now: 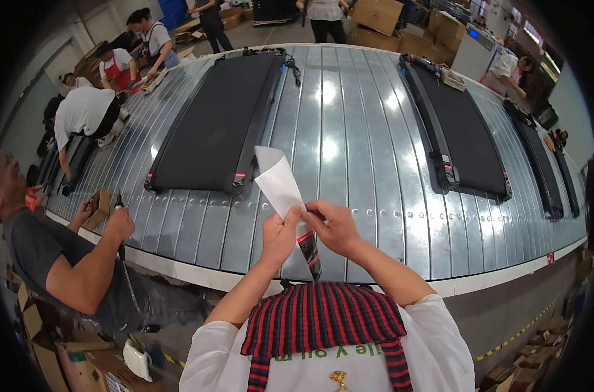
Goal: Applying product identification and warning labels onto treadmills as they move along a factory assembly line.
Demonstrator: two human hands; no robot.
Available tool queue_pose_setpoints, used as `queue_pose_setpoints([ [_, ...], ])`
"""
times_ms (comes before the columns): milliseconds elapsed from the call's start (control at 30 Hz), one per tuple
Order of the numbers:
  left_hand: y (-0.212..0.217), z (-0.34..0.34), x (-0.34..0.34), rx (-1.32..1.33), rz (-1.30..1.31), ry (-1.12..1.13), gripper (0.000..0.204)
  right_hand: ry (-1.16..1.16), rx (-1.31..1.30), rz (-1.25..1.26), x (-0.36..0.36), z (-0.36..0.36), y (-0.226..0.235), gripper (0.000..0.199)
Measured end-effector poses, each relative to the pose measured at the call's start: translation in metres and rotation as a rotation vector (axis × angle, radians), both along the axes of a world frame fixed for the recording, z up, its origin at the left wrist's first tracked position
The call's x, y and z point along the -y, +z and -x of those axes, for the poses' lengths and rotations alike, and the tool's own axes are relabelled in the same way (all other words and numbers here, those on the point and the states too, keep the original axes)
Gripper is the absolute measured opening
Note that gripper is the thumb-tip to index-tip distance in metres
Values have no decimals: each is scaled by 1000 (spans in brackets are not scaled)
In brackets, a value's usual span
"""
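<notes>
I hold the printed strip (280,185) above the near side of the slatted metal table (382,255), white part far, black-and-red part near. My left hand (280,236) grips it; my right hand (335,227) pinches its right edge. In my judgement it is being handled, not yet laid down; any parted backing, I cannot tell. Farther left, one black belt deck (212,124) already bears red-marked labels (239,179); a second deck (459,114) lies right.

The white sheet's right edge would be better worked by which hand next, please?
Probably the right hand: its fingertips are at the white sheet's right edge, while the left hand grips it from the left.
</notes>
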State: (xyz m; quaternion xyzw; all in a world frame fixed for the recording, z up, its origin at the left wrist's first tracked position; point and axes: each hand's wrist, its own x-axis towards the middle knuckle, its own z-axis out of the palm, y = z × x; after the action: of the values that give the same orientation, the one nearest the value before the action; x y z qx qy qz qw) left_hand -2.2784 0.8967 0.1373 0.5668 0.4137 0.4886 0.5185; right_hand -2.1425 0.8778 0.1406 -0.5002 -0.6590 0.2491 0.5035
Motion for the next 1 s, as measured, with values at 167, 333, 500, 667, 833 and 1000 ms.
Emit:
queue_pose_setpoints([
  [167, -4, 16, -4, 16, 29, -41, 34, 138, -55, 99, -8, 2, 0, 11],
  [333, -11, 17, -5, 16, 58, -68, 30, 153, -286, 155, -1, 11, -1, 10],
  [500, -22, 33, -8, 61, 166, -54, 26, 201, -178, 96, -11, 14, -16, 13],
  [667, -12, 36, -17, 158, 132, -123, 27, 107, -123, 8, -12, 13, -9, 14],
  [833, -5, 43, -41, 155, -17, 85, 27, -287, -316, 36, -11, -18, 13, 12],
  [1000, -37, 30, -44, 135, 120, -22, 26, -133, 428, -316, 2, 26, 12, 9],
])
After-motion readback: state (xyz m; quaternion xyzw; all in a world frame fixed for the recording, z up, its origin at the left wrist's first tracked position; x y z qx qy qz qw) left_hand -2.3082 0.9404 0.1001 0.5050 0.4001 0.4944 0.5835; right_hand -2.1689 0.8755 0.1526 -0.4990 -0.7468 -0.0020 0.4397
